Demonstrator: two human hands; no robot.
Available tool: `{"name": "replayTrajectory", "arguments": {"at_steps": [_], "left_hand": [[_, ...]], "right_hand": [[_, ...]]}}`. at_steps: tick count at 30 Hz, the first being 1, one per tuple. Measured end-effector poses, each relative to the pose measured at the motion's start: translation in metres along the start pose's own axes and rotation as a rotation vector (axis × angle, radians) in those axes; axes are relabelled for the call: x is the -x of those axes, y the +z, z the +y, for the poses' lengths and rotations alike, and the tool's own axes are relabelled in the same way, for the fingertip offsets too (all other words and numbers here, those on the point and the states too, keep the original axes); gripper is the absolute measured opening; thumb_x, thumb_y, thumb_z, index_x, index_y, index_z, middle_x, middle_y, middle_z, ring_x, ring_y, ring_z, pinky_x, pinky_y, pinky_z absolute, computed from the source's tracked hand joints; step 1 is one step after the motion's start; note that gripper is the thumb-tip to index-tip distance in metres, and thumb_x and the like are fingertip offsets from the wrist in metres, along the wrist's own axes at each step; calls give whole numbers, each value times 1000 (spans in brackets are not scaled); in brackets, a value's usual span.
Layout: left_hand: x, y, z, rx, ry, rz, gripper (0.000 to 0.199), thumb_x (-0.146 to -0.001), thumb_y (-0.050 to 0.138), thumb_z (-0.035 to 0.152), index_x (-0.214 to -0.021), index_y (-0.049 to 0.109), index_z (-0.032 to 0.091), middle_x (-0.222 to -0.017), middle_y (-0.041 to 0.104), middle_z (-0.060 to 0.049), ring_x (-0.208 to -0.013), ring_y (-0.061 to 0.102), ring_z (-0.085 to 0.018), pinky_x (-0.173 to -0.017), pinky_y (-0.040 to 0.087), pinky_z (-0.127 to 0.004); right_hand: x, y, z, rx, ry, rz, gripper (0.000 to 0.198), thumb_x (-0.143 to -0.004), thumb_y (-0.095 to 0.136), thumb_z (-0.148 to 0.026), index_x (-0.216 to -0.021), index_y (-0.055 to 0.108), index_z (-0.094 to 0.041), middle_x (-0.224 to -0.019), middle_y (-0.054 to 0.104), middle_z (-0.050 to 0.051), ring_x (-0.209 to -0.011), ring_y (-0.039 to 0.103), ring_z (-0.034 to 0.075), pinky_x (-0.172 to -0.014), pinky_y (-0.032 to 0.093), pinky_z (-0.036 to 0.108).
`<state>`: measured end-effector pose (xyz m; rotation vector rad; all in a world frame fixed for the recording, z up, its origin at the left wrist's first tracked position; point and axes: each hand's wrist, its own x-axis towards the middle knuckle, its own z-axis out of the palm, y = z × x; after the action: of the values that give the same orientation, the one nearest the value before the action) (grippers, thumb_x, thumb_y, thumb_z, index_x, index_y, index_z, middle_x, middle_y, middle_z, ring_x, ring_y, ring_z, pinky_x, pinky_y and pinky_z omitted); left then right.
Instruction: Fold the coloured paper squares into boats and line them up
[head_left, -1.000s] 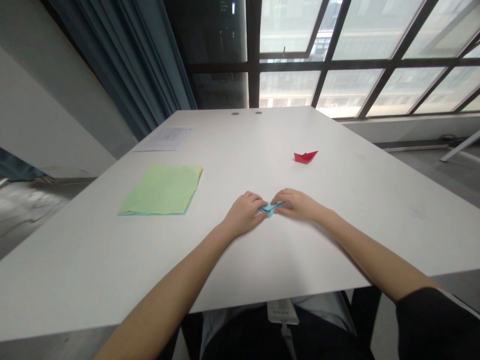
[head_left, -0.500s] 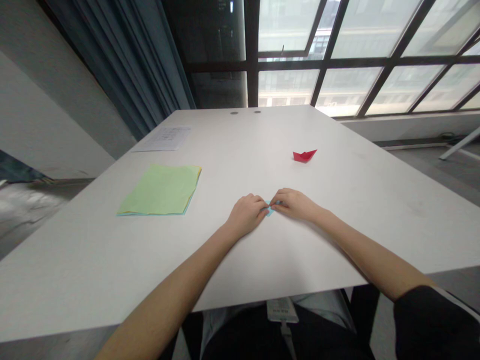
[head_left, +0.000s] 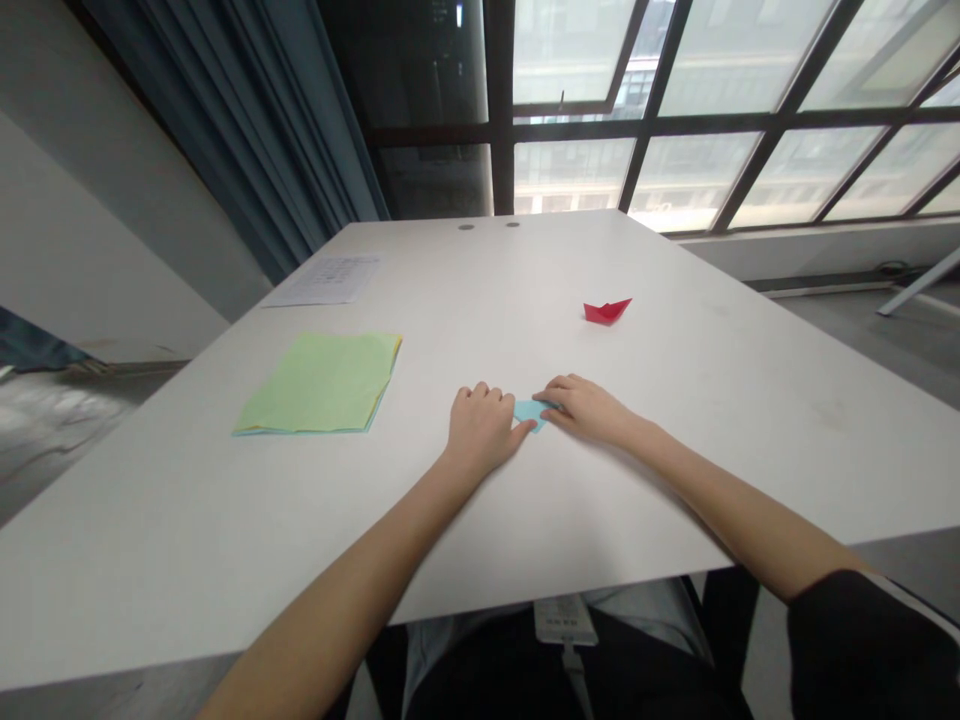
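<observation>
A small folded piece of light blue paper (head_left: 531, 411) lies on the white table between my two hands. My left hand (head_left: 481, 428) is closed at its left side, fingers curled and the thumb resting on its lower edge. From the right, my right hand (head_left: 586, 408) grips the other end between thumb and fingers. Parts of the paper are hidden under the fingers of both hands. Beyond them, a red folded paper boat (head_left: 607, 313) sits on the table, touched by neither hand.
A stack of coloured paper sheets (head_left: 319, 382), light green on top, lies to the left. Behind it is a printed white sheet (head_left: 324, 281). The white table (head_left: 480, 540) reaches toward the window (head_left: 574, 175), with a blue curtain (head_left: 247, 120) at the left.
My left hand has shifted slightly left and its fingers have curled in, so more of the blue paper shows. My right hand has stayed nearly in place.
</observation>
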<state>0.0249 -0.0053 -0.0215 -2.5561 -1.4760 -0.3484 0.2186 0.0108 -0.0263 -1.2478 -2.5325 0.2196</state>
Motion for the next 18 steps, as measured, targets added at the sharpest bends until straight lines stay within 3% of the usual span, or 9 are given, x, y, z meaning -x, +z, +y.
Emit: {"name": "replayTrajectory", "arguments": {"at_steps": [4,7,12,18], "left_hand": [[0,1,-3,23,-63,55,50,-74,52,57,-100,57,14,-87,63,-12,-89,52,-29,-74,35,-40],[-1,0,-4,91,-56,153,56,-72,60,47,-115,47,14,-101,59,-12,-94,51,-27,-76,37,-38],[-2,0,-3,272,-44,286,10,-79,54,26,-84,56,18,-95,55,-7,-86,52,-20,-73,41,-32],[-6,10,0,855,-122,265,13,-78,56,30,-83,54,18,-90,57,-4,-67,57,-11,-61,48,-24]], "right_hand": [[1,4,3,7,-22,25,27,-83,52,-30,-106,61,-19,-103,58,10,-90,53,22,-82,40,36],[-1,4,5,-104,28,66,21,-78,57,-29,-95,60,-17,-94,60,8,-85,53,19,-76,41,32],[-4,1,1,-323,218,182,14,-73,60,-28,-80,55,-18,-67,57,-2,-59,50,12,-58,38,24],[-4,0,-15,-359,156,313,10,-73,58,-26,-78,54,-18,-66,55,-2,-56,48,10,-56,37,22]]}}
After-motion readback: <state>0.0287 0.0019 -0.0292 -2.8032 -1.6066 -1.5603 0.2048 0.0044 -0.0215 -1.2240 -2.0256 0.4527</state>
